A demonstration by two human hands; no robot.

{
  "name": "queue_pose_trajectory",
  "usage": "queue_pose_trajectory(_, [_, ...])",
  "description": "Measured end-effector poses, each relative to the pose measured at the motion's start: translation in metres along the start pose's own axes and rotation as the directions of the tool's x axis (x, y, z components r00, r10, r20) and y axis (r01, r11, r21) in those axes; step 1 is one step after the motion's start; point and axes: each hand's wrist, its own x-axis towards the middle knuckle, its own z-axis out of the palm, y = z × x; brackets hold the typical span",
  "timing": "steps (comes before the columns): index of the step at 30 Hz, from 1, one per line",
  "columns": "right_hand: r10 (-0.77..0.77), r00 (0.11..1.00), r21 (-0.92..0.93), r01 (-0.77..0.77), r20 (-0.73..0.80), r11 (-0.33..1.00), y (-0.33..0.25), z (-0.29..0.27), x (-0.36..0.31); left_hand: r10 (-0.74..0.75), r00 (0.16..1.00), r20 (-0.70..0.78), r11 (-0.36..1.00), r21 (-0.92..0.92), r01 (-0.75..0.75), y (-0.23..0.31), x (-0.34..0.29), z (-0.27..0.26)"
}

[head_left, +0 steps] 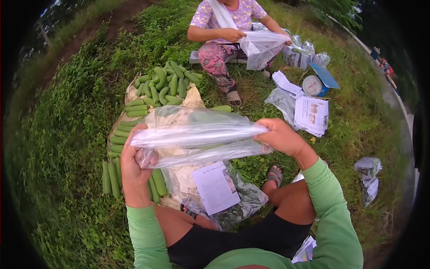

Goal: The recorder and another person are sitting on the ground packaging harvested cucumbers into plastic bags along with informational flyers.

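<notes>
A clear plastic bag (201, 134) is stretched wide between my two hands, above a pale cloth. My left hand (136, 157) grips its left end, and my right hand (284, 139) pinches the right end. Through the film the cloth and some green gourds show faintly. Below the bag, a printed paper sheet (216, 187) rests on another clear plastic bag (251, 197) between my feet. Long green gourds (114, 177) lie in rows to the left of the bag, partly hidden behind my left hand.
A heap of green gourds (168, 85) lies on the cloth (192, 97) ahead. Opposite sits a person (215, 62) holding a plastic bag (262, 47). To the right are a dial scale (312, 85), stacked papers (312, 114) and filled bags (298, 56). Another filled bag (369, 177) lies on the grass.
</notes>
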Motion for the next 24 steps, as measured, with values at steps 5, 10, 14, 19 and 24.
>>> queue_pose_trajectory(5, [-0.128,0.907,0.637,0.376,-0.401,0.673,-0.001,-0.036,-0.007,-0.053,0.991,0.121,0.587,0.807,-0.067,-0.014,-0.019,0.037])
queue_pose_trajectory(10, [-0.102,0.995,0.51,0.086,0.004,0.856,-0.011,-0.031,-0.031,0.424,0.899,-0.113,0.709,0.659,-0.252,-0.017,0.018,-0.032])
queue_pose_trajectory(14, [0.092,0.982,-0.135,-0.069,0.165,0.988,0.001,0.002,-0.011,0.278,0.871,-0.405,0.95,0.248,-0.188,-0.025,0.025,0.017])
queue_pose_trajectory(19, [0.006,0.998,0.822,0.043,-0.056,0.567,0.037,-0.045,0.023,-0.103,0.988,-0.113,0.991,0.073,0.112,-0.018,0.016,-0.008])
queue_pose_trajectory(24, [-0.144,0.972,0.464,0.215,-0.184,0.859,0.024,-0.001,0.006,0.011,0.992,-0.122,0.951,0.307,0.027,-0.024,0.017,-0.018])
